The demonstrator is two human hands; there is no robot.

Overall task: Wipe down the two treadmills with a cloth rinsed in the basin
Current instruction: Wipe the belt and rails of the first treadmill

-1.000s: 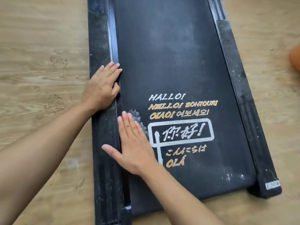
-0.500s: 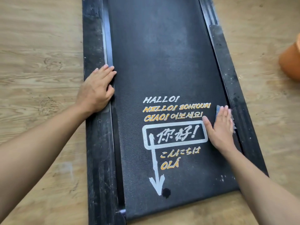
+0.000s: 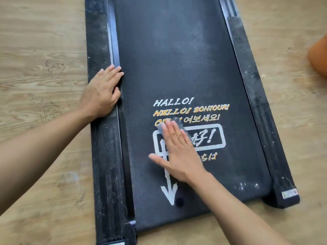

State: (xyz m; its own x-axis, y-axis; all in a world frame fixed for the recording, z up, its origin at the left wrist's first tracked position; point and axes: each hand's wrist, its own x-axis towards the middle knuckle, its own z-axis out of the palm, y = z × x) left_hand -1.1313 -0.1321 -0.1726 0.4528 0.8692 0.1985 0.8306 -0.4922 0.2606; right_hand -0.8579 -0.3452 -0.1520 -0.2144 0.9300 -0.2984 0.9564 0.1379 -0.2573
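A black treadmill (image 3: 177, 50) lies flat on the wooden floor, its belt printed with white and orange greetings and a white arrow. My right hand (image 3: 178, 152) lies flat, fingers straight, pressing a small grey-blue cloth (image 3: 174, 123) onto the middle of the belt over the printed box; only the cloth's far edge shows past my fingertips. My left hand (image 3: 101, 92) rests flat on the dusty left side rail (image 3: 104, 156), fingers straight and reaching the belt's edge.
The right side rail (image 3: 254, 96) is scuffed and dusty, with a sticker at its near end. An orange basin (image 3: 318, 57) shows partly at the right edge. Wooden floor (image 3: 40, 68) surrounds the treadmill.
My right hand swept the cloth from the belt's left edge to its right edge, then back to the middle over the printed box. My left hand stayed on the left rail.
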